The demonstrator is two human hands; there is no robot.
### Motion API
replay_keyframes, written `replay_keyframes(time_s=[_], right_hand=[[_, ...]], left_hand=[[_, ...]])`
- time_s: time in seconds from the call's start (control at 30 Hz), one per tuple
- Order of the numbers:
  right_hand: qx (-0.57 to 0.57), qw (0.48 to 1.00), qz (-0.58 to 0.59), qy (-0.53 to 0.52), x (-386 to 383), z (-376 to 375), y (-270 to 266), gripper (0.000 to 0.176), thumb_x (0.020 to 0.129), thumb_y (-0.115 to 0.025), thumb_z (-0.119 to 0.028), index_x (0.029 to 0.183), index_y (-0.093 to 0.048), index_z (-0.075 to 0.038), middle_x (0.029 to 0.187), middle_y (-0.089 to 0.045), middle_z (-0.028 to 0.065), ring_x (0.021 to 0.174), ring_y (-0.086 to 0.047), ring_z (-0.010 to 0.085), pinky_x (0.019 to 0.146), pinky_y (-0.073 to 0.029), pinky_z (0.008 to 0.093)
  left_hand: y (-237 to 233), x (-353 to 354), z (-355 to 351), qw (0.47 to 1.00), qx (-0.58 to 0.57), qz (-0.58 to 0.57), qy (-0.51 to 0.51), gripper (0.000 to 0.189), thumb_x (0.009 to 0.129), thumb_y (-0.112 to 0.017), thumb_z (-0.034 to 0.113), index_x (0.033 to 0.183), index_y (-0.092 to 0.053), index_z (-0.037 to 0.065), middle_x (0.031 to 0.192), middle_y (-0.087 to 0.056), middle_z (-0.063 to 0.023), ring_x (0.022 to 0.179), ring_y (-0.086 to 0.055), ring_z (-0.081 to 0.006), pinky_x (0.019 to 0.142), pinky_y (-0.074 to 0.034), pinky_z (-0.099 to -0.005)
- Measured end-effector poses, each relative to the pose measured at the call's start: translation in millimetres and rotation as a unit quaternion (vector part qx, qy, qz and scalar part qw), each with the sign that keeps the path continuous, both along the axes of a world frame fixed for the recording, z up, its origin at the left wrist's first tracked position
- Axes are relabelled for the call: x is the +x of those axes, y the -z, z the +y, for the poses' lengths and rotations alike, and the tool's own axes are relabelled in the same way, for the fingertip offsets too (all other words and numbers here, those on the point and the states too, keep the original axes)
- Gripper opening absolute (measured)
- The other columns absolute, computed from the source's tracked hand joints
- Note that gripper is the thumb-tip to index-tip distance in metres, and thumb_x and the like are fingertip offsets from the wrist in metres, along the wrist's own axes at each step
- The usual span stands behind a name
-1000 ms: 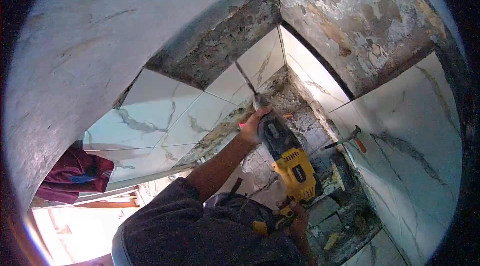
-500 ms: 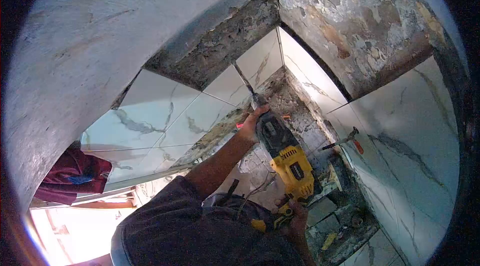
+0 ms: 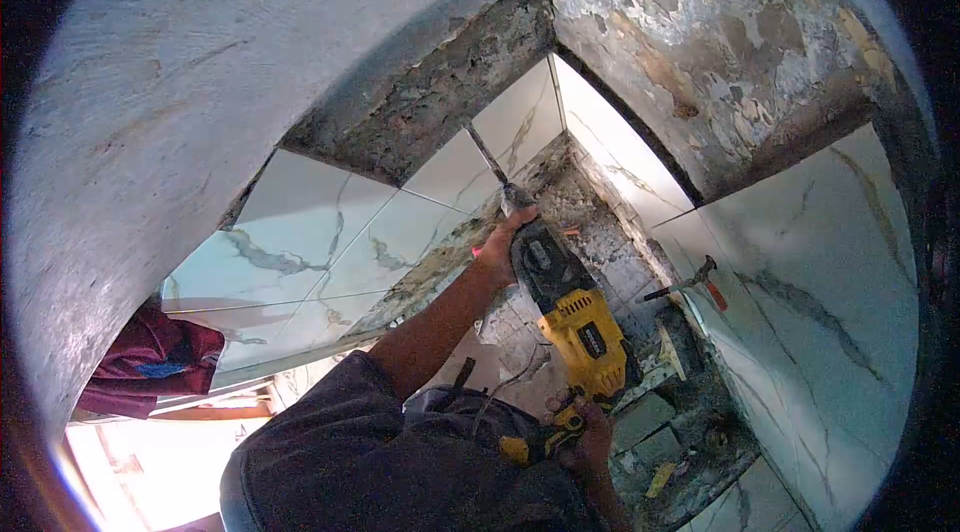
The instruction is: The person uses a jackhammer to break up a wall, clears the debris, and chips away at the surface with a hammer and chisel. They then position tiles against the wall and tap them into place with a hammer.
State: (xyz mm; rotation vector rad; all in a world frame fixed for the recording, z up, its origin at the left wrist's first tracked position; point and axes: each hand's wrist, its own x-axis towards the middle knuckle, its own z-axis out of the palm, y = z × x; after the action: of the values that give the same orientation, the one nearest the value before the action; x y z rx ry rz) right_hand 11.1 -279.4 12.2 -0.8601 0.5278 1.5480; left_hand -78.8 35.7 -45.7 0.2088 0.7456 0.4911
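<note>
A yellow and black rotary hammer [image 3: 588,337] is held in both hands, slanting up and to the left. My left hand [image 3: 503,250] is closed around its front end, just behind the chuck [image 3: 516,198]. My right hand [image 3: 588,432] wraps around the rear handle; part of its grip is hidden. A long steel chisel bit [image 3: 488,154] runs out from the chuck. Its tip lies at the upper edge of a marbled white wall tile [image 3: 447,170], below a band of bare, rough mortar [image 3: 430,82]; whether it touches cannot be made out.
Marbled tiles [image 3: 810,302] also cover the right wall, below peeling plaster [image 3: 700,42]. A hammer [image 3: 682,282] lies near that wall's foot. Rubble and broken pieces [image 3: 645,422] litter the floor. Maroon cloth [image 3: 160,357] hangs at the left, above a bright opening [image 3: 180,462].
The view has shifted very slightly. Both hands keep their hold on the rotary hammer, and the bit tip stays at the same tile edge.
</note>
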Motion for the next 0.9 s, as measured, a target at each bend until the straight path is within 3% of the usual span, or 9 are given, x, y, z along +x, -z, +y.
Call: replay_keyframes(time_s=[0.13, 0.2, 0.33, 0.4, 0.5, 0.63, 0.7, 0.8, 0.9], right_hand=[[-0.035, 0.997, -0.037, -0.057, 11.3, 14.7, -21.8, 0.02, 0.086, -0.054, -0.019, 0.095, -0.055, -0.001, 0.085, -0.062, 0.0101, 0.075, -0.063, 0.0228, 0.067, -0.053, 0.0344], [-0.006, 0.999, 0.026, -0.044, 17.0, 33.3, -52.3, 0.02, 0.086, -0.053, -0.019, 0.093, -0.056, 0.0, 0.083, -0.062, 0.0096, 0.074, -0.063, 0.0226, 0.066, -0.053, 0.0338], [-0.01, 0.999, -0.029, -0.039, 6.1, 25.1, -34.0, 0.022, 0.086, -0.054, -0.02, 0.094, -0.056, 0.0, 0.082, -0.062, 0.0098, 0.073, -0.063, 0.0223, 0.065, -0.053, 0.0346], [-0.051, 0.987, -0.123, -0.087, 8.6, 14.5, -19.7, 0.025, 0.086, -0.056, -0.022, 0.097, -0.055, 0.001, 0.083, -0.062, 0.0108, 0.075, -0.063, 0.0218, 0.066, -0.054, 0.0348], [-0.015, 0.997, -0.072, -0.022, 10.8, 25.8, -53.7, 0.028, 0.086, -0.056, -0.022, 0.101, -0.053, 0.001, 0.087, -0.062, 0.0123, 0.077, -0.063, 0.022, 0.068, -0.054, 0.0351], [-0.003, 0.998, -0.057, -0.018, 4.5, -6.2, -22.1, 0.029, 0.086, -0.056, -0.022, 0.103, -0.052, 0.001, 0.09, -0.062, 0.0127, 0.078, -0.064, 0.0218, 0.067, -0.055, 0.0345], [0.004, 0.984, -0.172, -0.039, 0.4, -19.8, -1.1, 0.028, 0.086, -0.055, -0.02, 0.104, -0.052, 0.001, 0.092, -0.062, 0.0126, 0.079, -0.064, 0.0233, 0.064, -0.055, 0.0358], [0.003, 0.964, -0.244, -0.103, -1.4, -28.7, 20.3, 0.027, 0.085, -0.055, -0.019, 0.104, -0.053, 0.001, 0.09, -0.062, 0.0118, 0.082, -0.064, 0.0238, 0.065, -0.055, 0.0361], [-0.082, 0.979, -0.17, -0.075, 2.7, -6.9, -9.0, 0.027, 0.084, -0.055, -0.017, 0.103, -0.053, 0.002, 0.089, -0.062, 0.0122, 0.081, -0.064, 0.0246, 0.064, -0.055, 0.037]], left_hand=[[-16.9, 6.7, 1.9, 1.0, 0.001, 0.005, 0.023, 0.031, 0.083, -0.06, 0.036, 0.086, -0.059, 0.005, 0.084, -0.066, -0.0107, 0.074, -0.065, -0.0243, 0.072, -0.054, -0.0392], [-32.7, 8.9, 0.1, 1.0, 0.011, 0.018, -0.023, 0.033, 0.081, -0.063, 0.034, 0.091, -0.06, 0.003, 0.083, -0.065, -0.0127, 0.073, -0.064, -0.0262, 0.072, -0.053, -0.0406], [-19.1, 4.8, 5.3, 0.999, 0.035, 0.019, -0.021, 0.031, 0.082, -0.062, 0.032, 0.091, -0.059, 0.002, 0.083, -0.065, -0.013, 0.074, -0.064, -0.0264, 0.073, -0.053, -0.0412], [-19.2, 7.1, 6.3, 0.999, 0.009, 0.022, -0.029, 0.026, 0.082, -0.062, 0.031, 0.088, -0.057, 0.007, 0.081, -0.065, -0.0108, 0.073, -0.064, -0.0259, 0.073, -0.053, -0.0406], [-34.7, 14.8, -3.9, 1.0, -0.013, -0.005, 0.004, 0.028, 0.082, -0.062, 0.032, 0.091, -0.058, 0.005, 0.084, -0.065, -0.0123, 0.076, -0.064, -0.0274, 0.076, -0.052, -0.0416], [-20.9, 14.6, -12.9, 0.998, 0.009, -0.061, -0.001, 0.036, 0.083, -0.062, 0.031, 0.099, -0.059, -0.001, 0.088, -0.066, -0.0158, 0.079, -0.065, -0.0282, 0.078, -0.053, -0.0412], [-37.4, 20.5, -14.2, 0.998, -0.008, -0.052, 0.028, 0.034, 0.083, -0.061, 0.031, 0.095, -0.061, -0.001, 0.088, -0.066, -0.016, 0.079, -0.065, -0.0287, 0.079, -0.053, -0.0421], [-34.3, 19.8, -13.2, 0.998, 0.016, -0.066, 0.015, 0.032, 0.083, -0.061, 0.031, 0.092, -0.061, 0.0, 0.087, -0.066, -0.016, 0.079, -0.065, -0.0289, 0.079, -0.053, -0.0428], [-16.0, 13.4, -5.3, 0.998, -0.019, -0.048, 0.026, 0.037, 0.084, -0.058, 0.037, 0.096, -0.06, 0.002, 0.088, -0.065, -0.014, 0.079, -0.064, -0.0272, 0.076, -0.052, -0.0408]])
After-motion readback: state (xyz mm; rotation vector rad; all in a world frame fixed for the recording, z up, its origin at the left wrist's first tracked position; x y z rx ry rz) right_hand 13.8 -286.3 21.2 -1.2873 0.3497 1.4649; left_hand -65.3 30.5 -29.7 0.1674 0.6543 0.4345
